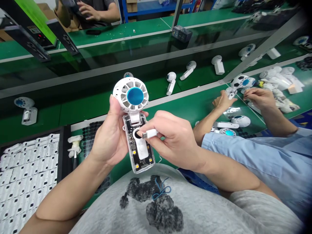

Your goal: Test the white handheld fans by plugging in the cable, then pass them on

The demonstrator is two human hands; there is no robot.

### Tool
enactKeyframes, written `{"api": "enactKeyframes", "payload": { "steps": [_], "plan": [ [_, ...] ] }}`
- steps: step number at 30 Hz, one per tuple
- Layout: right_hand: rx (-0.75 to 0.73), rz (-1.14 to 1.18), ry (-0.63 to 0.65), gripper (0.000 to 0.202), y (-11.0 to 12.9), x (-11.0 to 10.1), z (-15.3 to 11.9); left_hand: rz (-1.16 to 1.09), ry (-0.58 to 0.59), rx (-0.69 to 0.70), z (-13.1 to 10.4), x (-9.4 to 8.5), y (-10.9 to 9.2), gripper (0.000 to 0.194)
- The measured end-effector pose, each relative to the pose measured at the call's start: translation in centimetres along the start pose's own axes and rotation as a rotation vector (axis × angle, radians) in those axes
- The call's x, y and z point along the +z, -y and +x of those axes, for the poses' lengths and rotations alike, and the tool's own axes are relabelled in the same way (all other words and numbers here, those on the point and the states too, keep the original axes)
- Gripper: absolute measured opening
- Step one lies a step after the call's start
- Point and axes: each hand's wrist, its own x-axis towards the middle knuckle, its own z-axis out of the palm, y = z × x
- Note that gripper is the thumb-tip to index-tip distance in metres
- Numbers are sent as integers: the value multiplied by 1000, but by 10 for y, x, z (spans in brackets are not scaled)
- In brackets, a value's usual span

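Observation:
My left hand (107, 138) is wrapped around a white handheld fan (140, 164), whose round head with a blue centre points up and away. Its clear handle shows a black circuit board with small yellow parts and a white button piece. Between thumb and fingers, my right hand (175, 139) pinches a white USB cable plug (150, 133). The plug's metal tip points left, in front of the handle near the button piece; I cannot tell if it touches. Most of the cable is hidden by my hand.
At left lies a black-framed tray (59, 152) of white parts, beside a tool with a white-wrapped top (75, 144) and black round pads (89, 136). Several fans, one a white fan (171, 83), lie on the green conveyor (97, 87). A co-worker's hands (262, 99) work at right.

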Motion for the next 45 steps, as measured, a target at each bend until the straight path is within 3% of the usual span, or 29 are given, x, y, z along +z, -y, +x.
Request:
{"api": "enactKeyframes", "payload": {
  "steps": [8, 16, 19, 22, 27, 30, 33, 37, 40, 45],
  "plan": [
    [22, 28, -4, 14, 2, 1, -1, -6, -11, -1, -2, -1, 0, 53],
    [107, -40, 141, 22, 5, -8, 12, -14, 47, -27, -1, 1, 3, 54],
    [37, -60, 96, 10, 2, -5, 6, -17, 13, -28, 0, 0, 0, 53],
    [-113, -125, 59, 25, -1, 1, -5, -19, -12, -40, -1, -2, -6, 58],
    [-314, -454, 73, 31, 0, 10, -18, 33, -95, -5, -1, -2, -7, 54],
    [-371, -516, 11, 32, -3, 17, -20, 42, -112, 2, 7, -1, -5, 54],
    [-322, -346, -88, 28, -12, 21, -18, 42, -78, -74, 16, -3, -5, 58],
    [-85, 21, -193, 25, -22, 14, -14, 43, 6, -187, 24, -4, -9, 64],
    [-22, 81, -218, 25, -25, 6, -11, 37, 7, -196, 27, -2, -10, 63],
    [-81, 48, -132, 31, -29, 3, -8, 46, -5, -265, 32, 4, -13, 68]
  ]
}}
